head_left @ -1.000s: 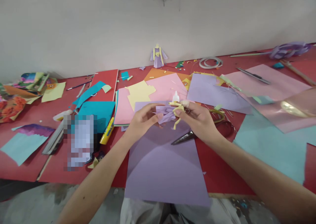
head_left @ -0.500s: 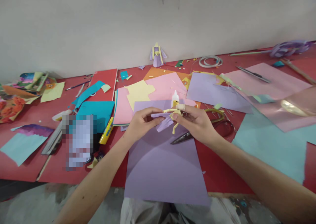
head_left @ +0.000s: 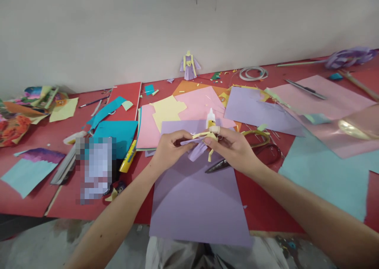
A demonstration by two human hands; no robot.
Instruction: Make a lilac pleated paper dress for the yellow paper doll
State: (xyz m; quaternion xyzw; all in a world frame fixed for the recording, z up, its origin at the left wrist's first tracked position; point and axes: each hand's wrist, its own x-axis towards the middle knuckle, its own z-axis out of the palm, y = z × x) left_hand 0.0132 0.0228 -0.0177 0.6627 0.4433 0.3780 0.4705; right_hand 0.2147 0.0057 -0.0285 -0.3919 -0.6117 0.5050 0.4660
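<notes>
A small purple and yellow paper figure (head_left: 197, 151) is held between both hands above a large purple sheet (head_left: 198, 205). My left hand (head_left: 171, 149) pinches its left side, fingers partly hidden behind the paper. On its right side, my right hand (head_left: 232, 144) grips the yellow part with thumb and fingers; one finger has a pale wrap. A white glue bottle (head_left: 211, 119) stands just behind the hands. Dark scissors (head_left: 217, 166) lie under my right hand, handles to the right. A similar paper figure (head_left: 189, 67) leans upright against the wall.
Yellow glue stick (head_left: 128, 156), teal sheet (head_left: 118, 132) and a blurred-out object (head_left: 97, 166) lie left. Pink sheets (head_left: 319, 91), a light blue sheet (head_left: 325, 174), a cutter (head_left: 306, 89) and coiled tubing (head_left: 253, 73) are on the right of the red table (head_left: 266, 205).
My left fingers have shifted slightly on the paper figure, and its purple piece and yellow strip sit at a slightly different angle. Both hands still hold it.
</notes>
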